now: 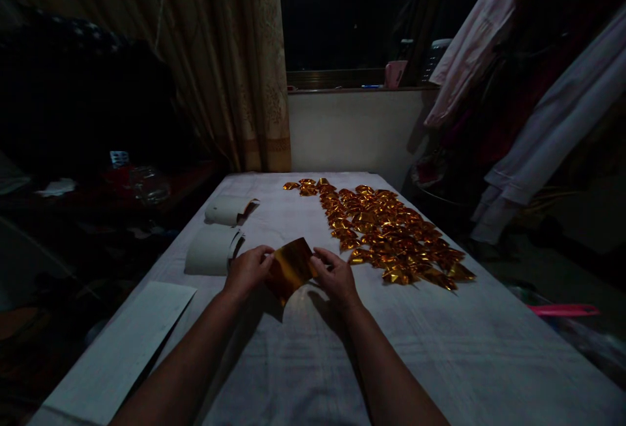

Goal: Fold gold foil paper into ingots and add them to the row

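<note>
Between my two hands, over the middle of the table, is a sheet of shiny gold foil paper, slightly curved, one corner pointing down towards me. My left hand pinches its left edge between thumb and fingers. On the opposite edge, my right hand pinches it in the same way. To the right and beyond lies a wide spread of folded gold foil pieces, many overlapping. Just left of my left hand rests a curled stack of pale-backed sheets, with a smaller curled stack behind it.
A flat pale board or sheet lies along the table's left side. White cloth covers the table. A curtain hangs at the back left, and clothes hang on the right. A pink cup stands on the windowsill.
</note>
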Available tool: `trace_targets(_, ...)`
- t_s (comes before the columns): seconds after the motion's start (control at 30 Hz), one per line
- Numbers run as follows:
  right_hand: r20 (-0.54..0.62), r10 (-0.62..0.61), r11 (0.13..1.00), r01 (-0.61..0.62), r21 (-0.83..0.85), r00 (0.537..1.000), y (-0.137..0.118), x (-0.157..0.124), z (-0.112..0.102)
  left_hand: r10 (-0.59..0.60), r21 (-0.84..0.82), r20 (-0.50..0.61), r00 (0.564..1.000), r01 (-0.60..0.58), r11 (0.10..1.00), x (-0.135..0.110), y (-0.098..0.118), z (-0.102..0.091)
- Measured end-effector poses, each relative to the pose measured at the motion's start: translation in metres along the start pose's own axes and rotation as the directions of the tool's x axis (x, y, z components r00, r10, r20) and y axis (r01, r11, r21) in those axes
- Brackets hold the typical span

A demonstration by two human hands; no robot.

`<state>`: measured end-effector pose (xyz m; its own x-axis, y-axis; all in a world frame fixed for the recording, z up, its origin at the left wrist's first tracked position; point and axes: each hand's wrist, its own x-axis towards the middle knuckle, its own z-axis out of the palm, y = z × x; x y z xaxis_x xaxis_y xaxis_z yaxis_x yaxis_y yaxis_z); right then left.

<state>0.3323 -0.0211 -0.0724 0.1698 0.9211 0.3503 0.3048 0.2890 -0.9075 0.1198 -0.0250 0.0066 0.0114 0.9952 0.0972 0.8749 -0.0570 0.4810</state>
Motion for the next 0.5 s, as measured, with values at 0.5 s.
trace_targets(0.5,0.324,-0.672,0.582,0.745,-0.324,0.666,-0.038,-0.004,-0.034,0.440,-0.165,-0.308,0.843,-0.503,0.848,0.035,-0.023,0.010)
